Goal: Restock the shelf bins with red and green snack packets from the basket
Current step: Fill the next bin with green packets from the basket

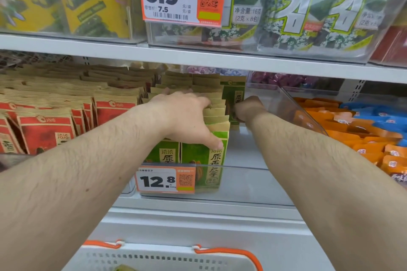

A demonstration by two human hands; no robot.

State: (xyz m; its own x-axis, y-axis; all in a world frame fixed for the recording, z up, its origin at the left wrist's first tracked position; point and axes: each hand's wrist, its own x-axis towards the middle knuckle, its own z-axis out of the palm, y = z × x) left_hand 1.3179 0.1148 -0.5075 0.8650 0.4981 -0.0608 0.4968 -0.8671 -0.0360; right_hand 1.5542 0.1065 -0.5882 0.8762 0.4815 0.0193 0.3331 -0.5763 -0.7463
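Reaching hands: both are inside the clear plastic shelf bin [295,103].
Left hand [185,114]: its grip spreads over the upright row of green-and-tan paper snack packets [217,114], thumb on the front one.
Right hand [247,109]: grip curled around a green packet [234,97] at the back.
White basket with orange handles [220,259]: below.

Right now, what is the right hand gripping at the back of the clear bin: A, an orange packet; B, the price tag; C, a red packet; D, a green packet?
D: the right hand is curled around an upright green packet at the back of the clear bin.
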